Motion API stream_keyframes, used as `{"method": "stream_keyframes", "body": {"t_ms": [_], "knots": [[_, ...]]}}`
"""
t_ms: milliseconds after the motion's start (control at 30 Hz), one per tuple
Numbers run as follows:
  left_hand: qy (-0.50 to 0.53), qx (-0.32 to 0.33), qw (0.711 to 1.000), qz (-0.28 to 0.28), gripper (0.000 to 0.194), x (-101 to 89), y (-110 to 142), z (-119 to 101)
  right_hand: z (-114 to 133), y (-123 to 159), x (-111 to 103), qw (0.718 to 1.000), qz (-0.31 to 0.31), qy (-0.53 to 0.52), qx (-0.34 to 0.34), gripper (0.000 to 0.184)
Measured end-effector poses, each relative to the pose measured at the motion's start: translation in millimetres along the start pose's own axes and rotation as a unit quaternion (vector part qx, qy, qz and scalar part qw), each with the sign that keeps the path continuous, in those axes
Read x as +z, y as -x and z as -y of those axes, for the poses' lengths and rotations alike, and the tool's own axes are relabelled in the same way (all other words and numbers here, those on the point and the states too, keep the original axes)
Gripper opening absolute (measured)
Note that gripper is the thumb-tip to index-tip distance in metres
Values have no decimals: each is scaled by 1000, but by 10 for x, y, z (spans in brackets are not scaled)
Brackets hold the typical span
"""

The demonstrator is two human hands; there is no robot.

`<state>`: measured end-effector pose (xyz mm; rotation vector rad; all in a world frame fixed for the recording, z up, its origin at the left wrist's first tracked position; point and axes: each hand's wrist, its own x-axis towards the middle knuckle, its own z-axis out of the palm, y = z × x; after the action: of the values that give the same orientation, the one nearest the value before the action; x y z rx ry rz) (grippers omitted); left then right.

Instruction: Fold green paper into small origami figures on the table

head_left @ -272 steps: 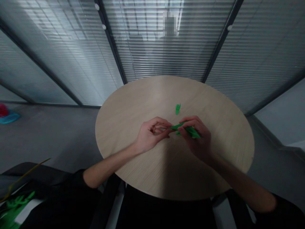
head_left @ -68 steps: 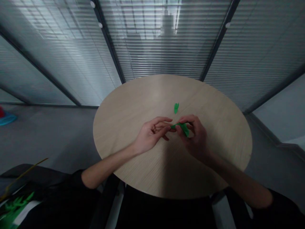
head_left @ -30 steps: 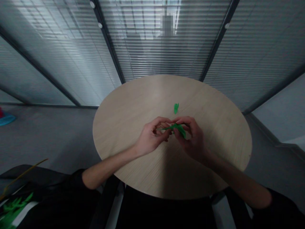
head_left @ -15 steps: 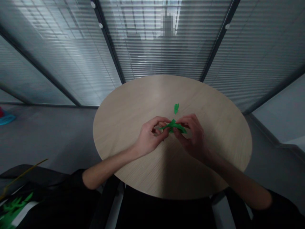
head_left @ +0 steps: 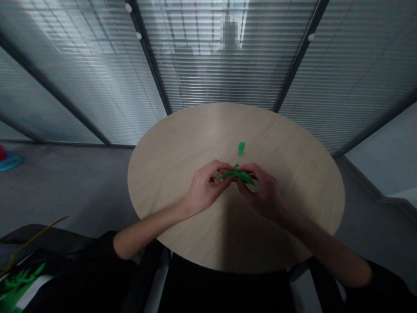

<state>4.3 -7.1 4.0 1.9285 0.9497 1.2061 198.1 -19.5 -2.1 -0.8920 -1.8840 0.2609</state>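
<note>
Between my two hands, above the middle of the round table, is a folded piece of green paper (head_left: 243, 175) with pointed ends. My left hand (head_left: 206, 184) pinches its left part between thumb and fingers. On the other side, my right hand (head_left: 262, 187) grips it with thumb below and fingertips along the top edge. The fingertips of both hands nearly meet at its centre and cover part of it. A smaller green folded piece (head_left: 241, 148) lies on the table just beyond the hands.
The round wooden table (head_left: 176, 143) stands close to a glass partition with blinds (head_left: 215, 82). At lower left, green cut-out shapes (head_left: 22, 284), a white strip (head_left: 34, 291) and a thin yellow stick (head_left: 39, 234) lie by a dark chair. A blue and red object (head_left: 11, 161) rests on the floor.
My right fingers have come inward to the paper's centre, closer to the left fingertips. The paper's upright middle part looks lower and flatter. The smaller green piece has stayed put.
</note>
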Motion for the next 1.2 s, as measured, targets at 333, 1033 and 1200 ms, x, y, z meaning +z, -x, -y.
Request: {"method": "stream_keyframes", "body": {"t_ms": [333, 1033, 1200], "knots": [[-78, 78, 994, -5, 15, -27, 15, -48, -25, 8, 1, 1000, -4, -13, -2, 27], [-122, 179, 976, -27, 10, -15, 15, -19, -80, 21, -30, 989, 1, 104, -109, 15], [-93, 149, 984, -10, 9, -17, 23, -17, -55, 17, -41, 988, 3, 101, -114, 15]]}}
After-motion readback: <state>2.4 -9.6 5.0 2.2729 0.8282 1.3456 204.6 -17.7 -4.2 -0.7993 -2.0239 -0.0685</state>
